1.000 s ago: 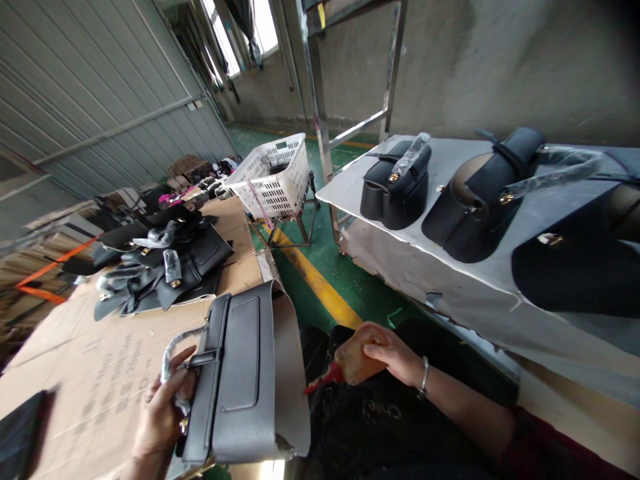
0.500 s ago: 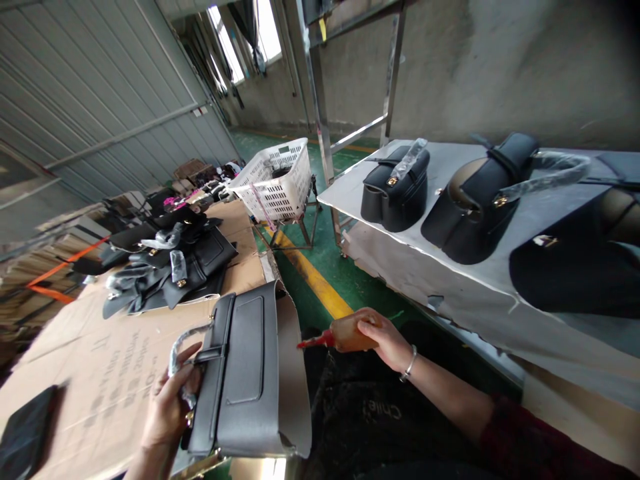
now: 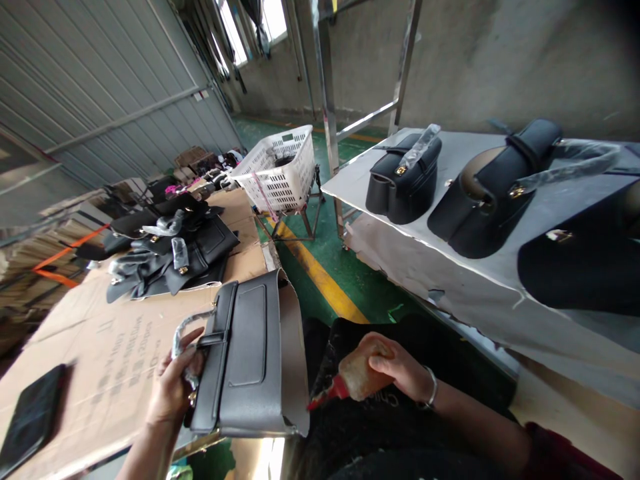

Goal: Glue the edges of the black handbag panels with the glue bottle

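Observation:
A black handbag [image 3: 249, 340] lies on its side at the near edge of the cardboard-covered table, its open bottom facing right and showing a beige lining. My left hand [image 3: 176, 383] is closed round its plastic-wrapped handle. My right hand [image 3: 397, 367] grips a squeeze bottle [image 3: 361, 375] of amber liquid with a red nozzle. The nozzle tip points left and down, close to the lower right edge of the bag's opening; whether it touches is unclear.
Black bag pieces [image 3: 175, 257] are piled on the cardboard table [image 3: 100, 333], with a phone [image 3: 33, 417] at its left. A white basket [image 3: 283, 180] stands beyond. Several black bags, one of them [image 3: 405, 177] nearest the basket, sit on the grey table [image 3: 345, 183] at right.
My right hand and the bottle have moved down and slightly right. The nozzle now tilts downward, near the bag's lower corner. My left hand keeps its hold, and the view has shifted slightly.

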Demonstrator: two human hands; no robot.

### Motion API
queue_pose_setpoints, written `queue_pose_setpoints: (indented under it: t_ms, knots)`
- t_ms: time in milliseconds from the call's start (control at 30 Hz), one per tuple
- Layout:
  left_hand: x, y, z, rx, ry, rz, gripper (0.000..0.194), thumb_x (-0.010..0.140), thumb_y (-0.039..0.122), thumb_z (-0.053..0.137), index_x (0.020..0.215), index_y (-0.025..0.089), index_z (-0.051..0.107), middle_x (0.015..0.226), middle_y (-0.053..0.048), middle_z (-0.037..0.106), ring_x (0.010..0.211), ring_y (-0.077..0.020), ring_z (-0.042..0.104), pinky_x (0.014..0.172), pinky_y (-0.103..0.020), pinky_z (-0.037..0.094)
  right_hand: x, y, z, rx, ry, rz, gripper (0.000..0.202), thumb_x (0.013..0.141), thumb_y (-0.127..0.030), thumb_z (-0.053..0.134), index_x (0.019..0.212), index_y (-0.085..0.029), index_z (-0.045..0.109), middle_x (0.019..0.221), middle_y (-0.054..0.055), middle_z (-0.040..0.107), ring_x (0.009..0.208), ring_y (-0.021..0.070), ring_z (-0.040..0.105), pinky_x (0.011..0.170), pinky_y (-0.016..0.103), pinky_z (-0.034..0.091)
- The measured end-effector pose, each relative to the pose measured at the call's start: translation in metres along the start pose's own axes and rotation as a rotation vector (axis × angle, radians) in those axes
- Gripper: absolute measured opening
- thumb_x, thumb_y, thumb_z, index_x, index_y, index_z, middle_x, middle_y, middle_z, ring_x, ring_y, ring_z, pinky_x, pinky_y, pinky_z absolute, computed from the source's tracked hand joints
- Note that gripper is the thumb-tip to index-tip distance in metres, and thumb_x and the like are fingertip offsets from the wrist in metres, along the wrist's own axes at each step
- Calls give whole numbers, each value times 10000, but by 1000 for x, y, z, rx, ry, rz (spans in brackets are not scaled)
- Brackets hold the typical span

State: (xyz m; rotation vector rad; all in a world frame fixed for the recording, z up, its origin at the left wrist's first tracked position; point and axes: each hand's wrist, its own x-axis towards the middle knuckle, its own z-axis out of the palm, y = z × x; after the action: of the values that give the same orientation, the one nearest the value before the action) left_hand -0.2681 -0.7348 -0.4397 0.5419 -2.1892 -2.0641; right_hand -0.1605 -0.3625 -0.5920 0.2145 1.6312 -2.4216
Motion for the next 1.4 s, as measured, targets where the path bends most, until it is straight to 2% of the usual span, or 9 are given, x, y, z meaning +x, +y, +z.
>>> queue_pose_setpoints:
  t_ms: [133,367,633,833,1000,1100,1233,1400]
  knots:
    - [0,-1,-2,-6,-4,10,439,526,435,874,898,210,813,448,47,439,488,-91,353,471,-195,273,-4,1,0,-4,-9,16,526,619,-609,860,886,-197,673,752,7,647,731,213,566,718,344,422]
    - [-1,-2,-3,5,5,9,459,537,424,868,934,201,807,455,44,464,493,-96,357,469,-200,264,-1,-5,-6,71,85,-65,503,628,-585,869,907,-202,698,776,20,677,738,224,597,705,348,446]
    - [-2,1,1,5,11,-5,462,519,426,862,911,191,797,452,48,455,489,-101,340,459,-210,256,7,-5,1,117,217,-80,509,577,-577,901,891,-228,707,807,18,710,787,242,634,760,367,477]
    - [-1,0,1,4,9,6,469,522,419,863,924,186,802,443,49,449,493,-104,349,468,-205,274,-7,-2,-5,35,144,-78,475,639,-561,871,939,-229,711,806,20,695,766,237,622,721,357,476]
    - [0,-1,2,-1,13,17,448,534,401,851,924,186,803,434,55,426,496,-98,353,469,-189,270,-7,-4,-1,68,217,-96,476,645,-548,866,962,-236,695,834,20,699,784,238,630,727,353,484]
    - [-1,-1,1,-3,9,20,438,542,399,848,924,189,801,437,56,425,491,-93,356,468,-183,274,-3,-3,2,11,231,-112,453,645,-527,860,949,-236,693,828,21,694,787,244,627,740,363,487]
    - [-2,-2,-2,-4,1,18,435,574,391,838,950,178,794,454,51,447,498,-90,368,468,-174,279,-7,-3,3,-84,171,-86,384,669,-491,827,916,-229,694,778,17,670,746,241,606,720,369,482]
    - [-3,-1,-1,-3,-7,2,425,607,368,828,985,179,788,445,53,444,491,-91,365,462,-166,271,-21,-6,9,-102,57,13,338,668,-440,804,896,-225,674,756,10,662,737,238,601,719,371,479]
